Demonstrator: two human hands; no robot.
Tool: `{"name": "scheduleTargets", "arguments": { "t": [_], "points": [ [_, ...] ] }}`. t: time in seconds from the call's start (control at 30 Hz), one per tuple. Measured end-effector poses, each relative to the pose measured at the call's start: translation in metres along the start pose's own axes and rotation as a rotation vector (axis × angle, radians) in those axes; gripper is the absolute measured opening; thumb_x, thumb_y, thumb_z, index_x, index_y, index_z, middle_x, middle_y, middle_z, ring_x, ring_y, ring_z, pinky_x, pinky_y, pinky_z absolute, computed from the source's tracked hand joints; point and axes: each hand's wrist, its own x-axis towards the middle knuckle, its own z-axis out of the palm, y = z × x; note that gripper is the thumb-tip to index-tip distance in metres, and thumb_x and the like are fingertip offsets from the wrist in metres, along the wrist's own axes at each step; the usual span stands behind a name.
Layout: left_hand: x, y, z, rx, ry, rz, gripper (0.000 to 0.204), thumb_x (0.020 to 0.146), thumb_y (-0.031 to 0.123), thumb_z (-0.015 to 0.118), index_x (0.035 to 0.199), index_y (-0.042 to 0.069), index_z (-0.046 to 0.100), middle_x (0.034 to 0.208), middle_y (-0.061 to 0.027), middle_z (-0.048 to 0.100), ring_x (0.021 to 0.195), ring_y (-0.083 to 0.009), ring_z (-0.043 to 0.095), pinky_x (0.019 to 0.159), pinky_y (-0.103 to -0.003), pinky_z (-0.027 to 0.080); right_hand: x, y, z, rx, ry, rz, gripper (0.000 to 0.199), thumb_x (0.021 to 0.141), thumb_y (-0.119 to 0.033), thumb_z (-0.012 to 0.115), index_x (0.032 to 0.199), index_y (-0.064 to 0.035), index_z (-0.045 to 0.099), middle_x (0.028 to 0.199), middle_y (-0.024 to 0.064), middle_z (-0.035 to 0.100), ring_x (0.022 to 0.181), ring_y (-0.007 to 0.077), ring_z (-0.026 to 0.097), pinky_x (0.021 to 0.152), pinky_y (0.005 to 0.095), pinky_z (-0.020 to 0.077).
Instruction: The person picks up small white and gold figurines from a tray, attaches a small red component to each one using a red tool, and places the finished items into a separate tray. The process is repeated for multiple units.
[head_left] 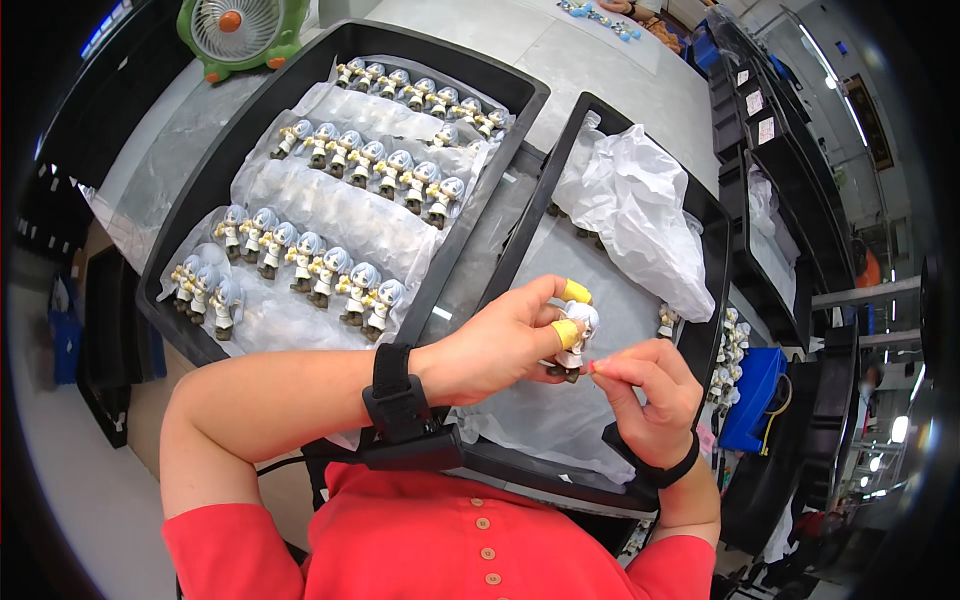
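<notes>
My left hand (pixel 505 338) grips a small figurine (pixel 583 316) with pale blue-grey hair, a white outfit and dark boots. It stands roughly upright between the fingers, two of which wear yellow finger covers (pixel 577 291). Just right of its lower part, my right hand (pixel 655 392) is closed in a pinch. A tiny reddish spot shows at those fingertips; what they hold, if anything, is too small to name. Both hands are over the right-hand black tray (pixel 714 232), which is lined with white sheeting (pixel 540 290).
A larger black tray (pixel 412 42) at left holds rows of similar figurines (pixel 345 150) on white wrapping. Crumpled white sheeting (pixel 635 205) lies in the right tray's far part, near another figurine (pixel 667 320). A blue bin (pixel 752 400) stands at right, a green fan (pixel 240 30) far left.
</notes>
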Motion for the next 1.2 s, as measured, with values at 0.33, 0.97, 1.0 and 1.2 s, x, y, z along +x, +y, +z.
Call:
{"name": "scheduleTargets", "arguments": {
  "t": [0.33, 0.97, 1.0, 1.2],
  "points": [
    [-0.001, 0.0, 0.0, -0.135, -0.068, 0.13, 0.042, 0.094, 0.012, 0.053, 0.132, 0.01, 0.034, 0.126, -0.0089, 0.048, 0.111, -0.0181, 0.054, 0.098, -0.039, 0.044, 0.001, 0.003, -0.003, 0.054, 0.106, 0.12, 0.021, 0.076, 0.004, 0.069, 0.095, -0.0017, 0.065, 0.087, 0.0086, 0.058, 0.071, 0.0173, 0.062, 0.06, 0.0265, 0.0506],
    [0.001, -0.014, 0.001, -0.055, -0.007, 0.301, 0.043, 0.089, 0.0, 0.057, 0.124, 0.008, 0.035, 0.124, -0.0106, 0.044, 0.11, -0.0196, 0.054, 0.092, -0.03, 0.047, 0.003, 0.003, -0.006, 0.184, 0.107, 0.211, 0.014, 0.078, 0.006, 0.067, 0.089, -0.0008, 0.062, 0.086, 0.0082, 0.056, 0.07, 0.0155, 0.06, 0.06, 0.0253, 0.0512],
    [0.002, -0.014, 0.0, -0.04, 0.003, 0.317, 0.043, 0.088, 0.0, 0.059, 0.123, 0.009, 0.035, 0.125, -0.0112, 0.043, 0.112, -0.0213, 0.053, 0.093, -0.032, 0.046, 0.003, 0.003, -0.006, 0.185, 0.103, 0.217, 0.014, 0.078, 0.006, 0.067, 0.089, -0.0007, 0.062, 0.086, 0.0082, 0.056, 0.071, 0.0155, 0.06, 0.061, 0.0254, 0.0512],
    [0.002, -0.012, 0.004, -0.013, 0.041, 0.353, 0.044, 0.084, -0.005, 0.062, 0.116, 0.009, 0.035, 0.121, -0.012, 0.045, 0.109, -0.0203, 0.054, 0.087, -0.031, 0.049, 0.003, 0.006, -0.005, 0.216, 0.143, 0.247, 0.014, 0.078, 0.005, 0.066, 0.09, -0.0008, 0.062, 0.086, 0.0081, 0.056, 0.071, 0.0156, 0.06, 0.061, 0.0256, 0.0513]
  ]
}}
